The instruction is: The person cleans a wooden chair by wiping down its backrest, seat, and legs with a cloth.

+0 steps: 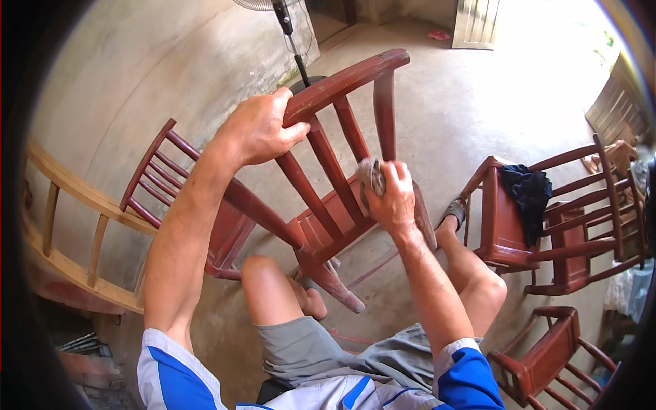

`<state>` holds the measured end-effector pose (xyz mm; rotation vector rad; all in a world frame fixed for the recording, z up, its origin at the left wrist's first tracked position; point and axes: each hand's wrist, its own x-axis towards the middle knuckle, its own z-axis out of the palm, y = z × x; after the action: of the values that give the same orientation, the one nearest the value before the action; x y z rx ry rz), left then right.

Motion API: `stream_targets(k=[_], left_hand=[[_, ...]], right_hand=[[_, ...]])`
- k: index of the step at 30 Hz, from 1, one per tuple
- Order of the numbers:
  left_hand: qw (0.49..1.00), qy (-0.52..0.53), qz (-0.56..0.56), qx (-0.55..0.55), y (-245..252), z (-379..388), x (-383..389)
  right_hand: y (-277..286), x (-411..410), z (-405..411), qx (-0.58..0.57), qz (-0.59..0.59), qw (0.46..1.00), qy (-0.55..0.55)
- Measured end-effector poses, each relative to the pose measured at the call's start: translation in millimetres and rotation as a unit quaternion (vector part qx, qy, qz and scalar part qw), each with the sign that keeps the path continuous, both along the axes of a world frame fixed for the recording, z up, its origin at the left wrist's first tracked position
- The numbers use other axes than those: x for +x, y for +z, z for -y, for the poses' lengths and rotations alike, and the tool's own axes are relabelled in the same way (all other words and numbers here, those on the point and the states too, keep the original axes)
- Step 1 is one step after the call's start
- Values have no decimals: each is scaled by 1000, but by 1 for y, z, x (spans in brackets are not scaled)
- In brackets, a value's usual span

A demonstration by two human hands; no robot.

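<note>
A red-brown wooden chair (pixel 319 200) is tilted between my knees, its slatted back towards me. My left hand (pixel 261 125) grips the left end of its top rail (pixel 353 79), thumb bent over the near side. In my right hand (pixel 394 197) is a bunched grey cloth (pixel 371 179), pressed near the lower ends of the slats on the right. My fingers hide part of the cloth and the joint behind it. The top rail looks scuffed along its edge, and the lower leg end (pixel 348 297) appears pale and worn.
Another red chair (pixel 230 236) stands left, beside a pale wooden ladder (pixel 92 205) near the wall. To the right are more red chairs (pixel 492 215), one with a dark cloth (pixel 528 197) on its seat. A smaller chair (pixel 548 353) is lower right. A pedestal fan (pixel 287 31) stands beyond.
</note>
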<state>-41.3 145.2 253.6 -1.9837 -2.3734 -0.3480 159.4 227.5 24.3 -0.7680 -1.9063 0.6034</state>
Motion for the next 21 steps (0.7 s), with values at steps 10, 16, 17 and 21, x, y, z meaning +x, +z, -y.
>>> stream_targets(k=[10, 16, 17, 21], left_hand=[[1000, 28, -6, -14, 4, 1, 8], [999, 29, -7, -22, 6, 7, 19], [999, 25, -9, -25, 6, 8, 20], [999, 12, -37, -4, 1, 10, 22]], right_hand=[[-59, 34, -4, -45, 13, 999, -5], [74, 16, -60, -262, -309, 914, 22], [105, 9, -59, -234, -304, 924, 8], [117, -31, -91, -77, -328, 941, 23]])
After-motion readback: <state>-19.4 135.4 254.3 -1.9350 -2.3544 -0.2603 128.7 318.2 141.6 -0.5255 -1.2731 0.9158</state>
